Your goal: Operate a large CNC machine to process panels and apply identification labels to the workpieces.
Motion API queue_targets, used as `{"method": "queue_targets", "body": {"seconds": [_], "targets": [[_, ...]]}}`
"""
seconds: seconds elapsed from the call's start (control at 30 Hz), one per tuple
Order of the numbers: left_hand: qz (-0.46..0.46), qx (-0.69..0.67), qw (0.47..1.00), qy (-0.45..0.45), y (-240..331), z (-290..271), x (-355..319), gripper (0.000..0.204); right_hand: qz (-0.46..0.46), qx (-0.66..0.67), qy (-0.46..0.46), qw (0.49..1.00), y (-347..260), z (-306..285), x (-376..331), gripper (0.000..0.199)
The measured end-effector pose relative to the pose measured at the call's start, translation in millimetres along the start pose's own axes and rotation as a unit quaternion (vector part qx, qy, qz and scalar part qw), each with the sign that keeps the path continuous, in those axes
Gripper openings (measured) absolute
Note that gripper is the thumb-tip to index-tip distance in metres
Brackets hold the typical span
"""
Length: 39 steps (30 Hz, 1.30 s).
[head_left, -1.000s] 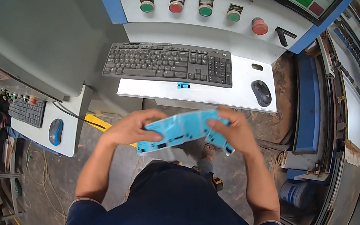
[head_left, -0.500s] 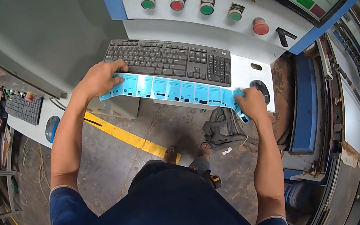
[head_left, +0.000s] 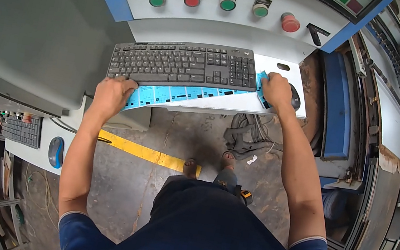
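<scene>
A long strip of light-blue labels (head_left: 178,94) slants along the front edge of the black keyboard (head_left: 184,64), which covers part of it. My left hand (head_left: 111,96) grips the strip's left end at the keyboard's lower left corner, fingertips against the keyboard's edge. The strip's other end shows beside the keyboard's right side, where my right hand (head_left: 277,92) has its fingers closed on it. Next to that hand sits a black mouse (head_left: 296,97), partly hidden by it.
The keyboard lies on a white shelf (head_left: 290,72) below a panel of green and red push buttons (head_left: 192,0) and a screen. A second keyboard (head_left: 21,130) and a blue-and-black mouse (head_left: 56,151) stand at the left. Dark cables (head_left: 249,136) lie on the floor.
The strip's right part has moved away from me and gone partly under the keyboard. My right hand has moved farther back, beside the keyboard. My left hand has shifted slightly nearer.
</scene>
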<state>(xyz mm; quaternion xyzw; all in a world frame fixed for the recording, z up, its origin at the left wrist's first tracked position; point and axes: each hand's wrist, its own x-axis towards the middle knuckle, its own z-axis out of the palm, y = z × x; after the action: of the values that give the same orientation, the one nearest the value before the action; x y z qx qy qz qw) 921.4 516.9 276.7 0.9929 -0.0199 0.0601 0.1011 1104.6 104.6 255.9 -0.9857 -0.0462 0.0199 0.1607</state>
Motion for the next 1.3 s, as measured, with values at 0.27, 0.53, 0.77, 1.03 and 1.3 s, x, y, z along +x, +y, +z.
{"method": "queue_targets", "body": {"seconds": [0.27, 0.53, 0.77, 1.03, 1.3], "targets": [[0.112, 0.113, 0.953, 0.257, 34, -1, -21, 0.018, -0.04, 0.019, 0.152, 0.987, -12, -28, -24, 0.033], [-0.018, -0.684, 0.729, 0.001, 193, 68, -40, 0.021, -0.06, 0.404, 0.076, 0.91, -38, -36, -135, 0.031], [-0.047, -0.499, 0.863, 0.066, 190, 95, -21, 0.029, -0.081, 0.437, 0.163, 0.881, -2, -2, -134, 0.044], [0.053, -0.331, 0.91, 0.243, 169, 88, 31, 0.044, -0.185, 0.061, 0.191, 0.962, 82, -20, -64, 0.067], [0.099, -0.308, 0.9, 0.293, 161, 105, 31, 0.023, -0.203, 0.052, 0.196, 0.958, 90, -7, -41, 0.05]]}}
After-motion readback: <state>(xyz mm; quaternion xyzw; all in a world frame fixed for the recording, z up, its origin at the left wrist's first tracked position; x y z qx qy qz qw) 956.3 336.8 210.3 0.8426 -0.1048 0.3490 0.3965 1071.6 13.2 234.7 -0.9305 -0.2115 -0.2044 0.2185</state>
